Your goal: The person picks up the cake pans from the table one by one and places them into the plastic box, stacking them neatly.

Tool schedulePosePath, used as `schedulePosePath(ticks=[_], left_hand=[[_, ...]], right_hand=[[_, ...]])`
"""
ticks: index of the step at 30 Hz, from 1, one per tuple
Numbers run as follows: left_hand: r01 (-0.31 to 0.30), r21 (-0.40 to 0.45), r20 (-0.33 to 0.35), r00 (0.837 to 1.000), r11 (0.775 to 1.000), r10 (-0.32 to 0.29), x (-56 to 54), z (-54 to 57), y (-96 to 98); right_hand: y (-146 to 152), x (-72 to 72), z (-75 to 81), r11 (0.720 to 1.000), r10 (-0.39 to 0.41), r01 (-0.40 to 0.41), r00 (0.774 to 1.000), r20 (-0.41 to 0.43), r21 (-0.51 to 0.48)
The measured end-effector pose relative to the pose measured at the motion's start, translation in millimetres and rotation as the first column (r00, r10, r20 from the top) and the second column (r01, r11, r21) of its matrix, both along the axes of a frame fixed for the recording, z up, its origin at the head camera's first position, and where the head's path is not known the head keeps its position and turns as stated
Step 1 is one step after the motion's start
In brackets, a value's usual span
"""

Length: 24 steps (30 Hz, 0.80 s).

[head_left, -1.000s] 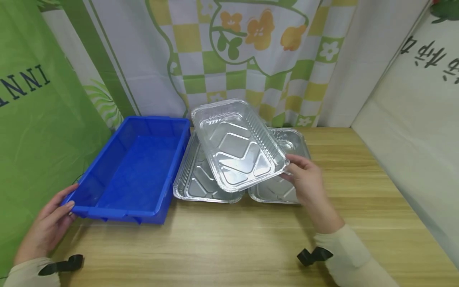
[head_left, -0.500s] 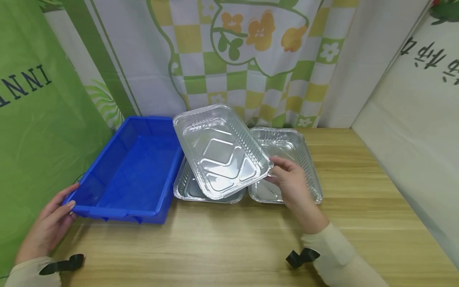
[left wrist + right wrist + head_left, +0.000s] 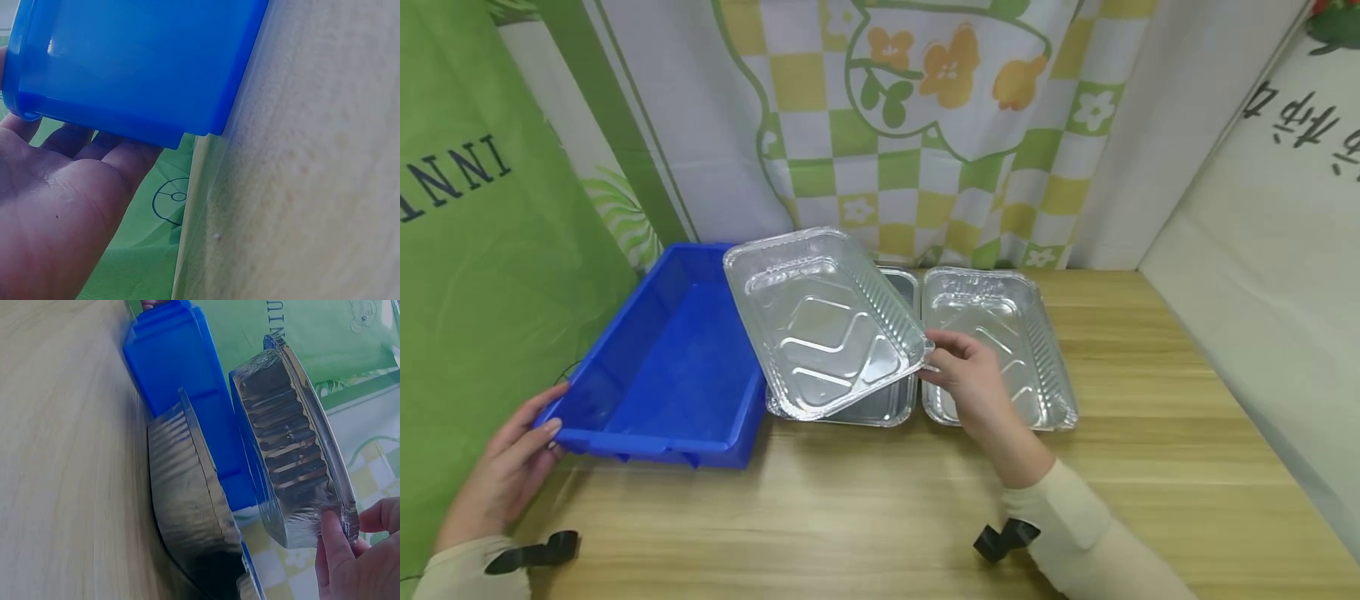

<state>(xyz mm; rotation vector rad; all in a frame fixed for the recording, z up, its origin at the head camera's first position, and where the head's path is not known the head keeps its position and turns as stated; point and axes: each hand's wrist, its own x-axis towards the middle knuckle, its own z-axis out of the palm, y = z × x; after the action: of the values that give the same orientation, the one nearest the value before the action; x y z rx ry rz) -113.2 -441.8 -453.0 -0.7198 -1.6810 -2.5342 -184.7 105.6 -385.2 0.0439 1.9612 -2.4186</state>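
My right hand (image 3: 977,392) pinches the near right corner of an aluminum foil pan (image 3: 820,333). That pan hangs tilted, its far left part over the right wall of a blue plastic bin (image 3: 681,367). Beneath it a second foil pan (image 3: 891,400) lies on the table, partly covered. In the right wrist view the held pan (image 3: 287,437) stands apart from the lower pan (image 3: 187,494). My left hand (image 3: 497,479) grips the bin's near left corner, thumb at the rim. The left wrist view shows its fingers behind the bin's wall (image 3: 131,69).
A third foil pan (image 3: 992,321) lies to the right on the wooden table (image 3: 820,517). Behind the table hangs a checkered curtain (image 3: 902,158). Green fabric (image 3: 490,292) borders the left side, white fabric (image 3: 1262,292) the right.
My right hand has carried the held foil pan leftward and slightly down, toward the blue bin. The right-hand pan on the table is now uncovered. My left hand stays at the bin's corner.
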Motion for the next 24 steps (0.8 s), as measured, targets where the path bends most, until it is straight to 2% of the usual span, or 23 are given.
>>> schedulePosePath(ticks=[10,24], left_hand=[[-0.022,-0.017,0.018,1.000,1.000,0.022,0.0,0.0,-0.3],[-0.017,-0.005,-0.003,1.000,1.000,0.017,-0.3,-1.3,2.0]], right_hand=[[-30.0,3.5,13.3,0.991,0.129,-0.128,0.991,-0.039,0.029],[-88.3,-2.4,23.1,0.978,0.204,-0.201,0.978,-0.052,0.053]])
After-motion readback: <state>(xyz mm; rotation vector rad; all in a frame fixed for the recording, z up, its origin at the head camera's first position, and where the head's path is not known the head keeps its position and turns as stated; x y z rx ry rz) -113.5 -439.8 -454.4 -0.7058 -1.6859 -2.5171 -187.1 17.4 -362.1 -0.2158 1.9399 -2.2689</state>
